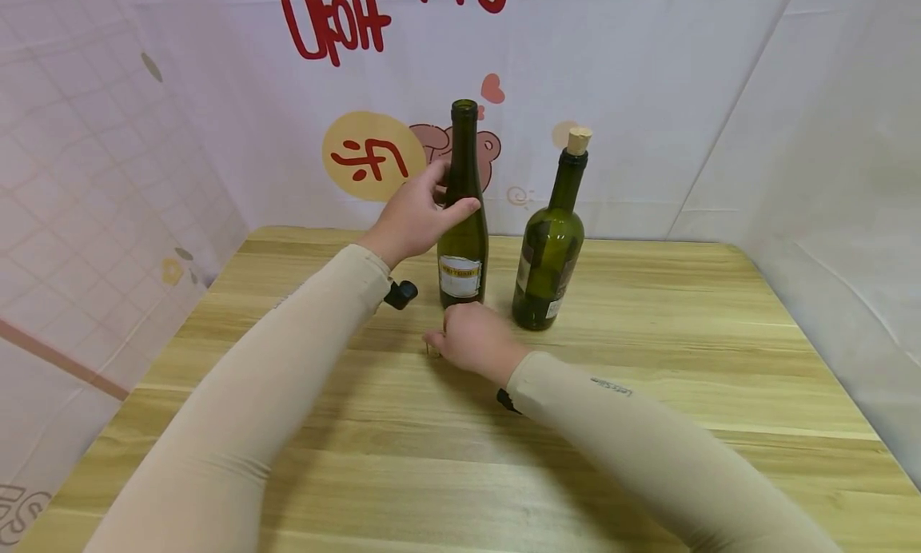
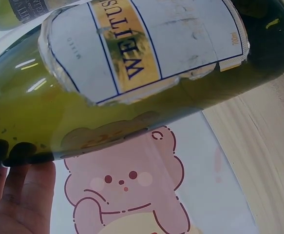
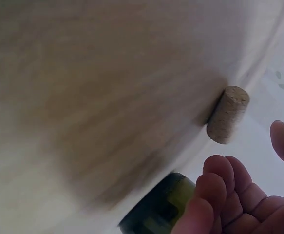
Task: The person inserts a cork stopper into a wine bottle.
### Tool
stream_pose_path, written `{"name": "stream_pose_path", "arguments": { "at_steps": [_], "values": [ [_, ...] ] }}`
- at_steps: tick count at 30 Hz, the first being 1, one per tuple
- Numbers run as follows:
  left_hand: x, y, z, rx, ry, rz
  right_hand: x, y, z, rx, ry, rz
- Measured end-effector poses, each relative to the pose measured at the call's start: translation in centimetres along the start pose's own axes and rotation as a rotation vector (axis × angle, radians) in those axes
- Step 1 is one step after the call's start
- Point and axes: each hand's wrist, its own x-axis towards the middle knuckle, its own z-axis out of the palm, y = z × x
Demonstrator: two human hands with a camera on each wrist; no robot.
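Note:
A tall green wine bottle (image 1: 464, 233) with a white and gold label stands upright. My left hand (image 1: 420, 213) grips it below the neck, thumb across the front and fingers behind; its mouth has no cork. In the left wrist view, the fingertips (image 2: 37, 185) show at the edge of the green glass. My right hand (image 1: 478, 341) is low over the table in front of that bottle's base. Just ahead of its parted thumb and bent fingers, a loose cork (image 3: 228, 115) shows in the right wrist view, with a gap between.
To the right stands a second green wine bottle (image 1: 550, 257), with a cork (image 1: 579, 141) sticking out of its mouth. Both bottles are on a wooden table (image 1: 683, 321). A white printed cloth (image 1: 633, 81) hangs behind the table's far edge.

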Motion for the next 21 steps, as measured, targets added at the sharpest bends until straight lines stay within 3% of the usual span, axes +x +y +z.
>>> {"name": "stream_pose_path", "arguments": {
  "at_steps": [21],
  "values": [
    [-0.11, 0.07, -0.05, 0.003, -0.006, -0.006, 0.92, -0.83, 0.52, -0.078, -0.072, 0.039]
  ]
}}
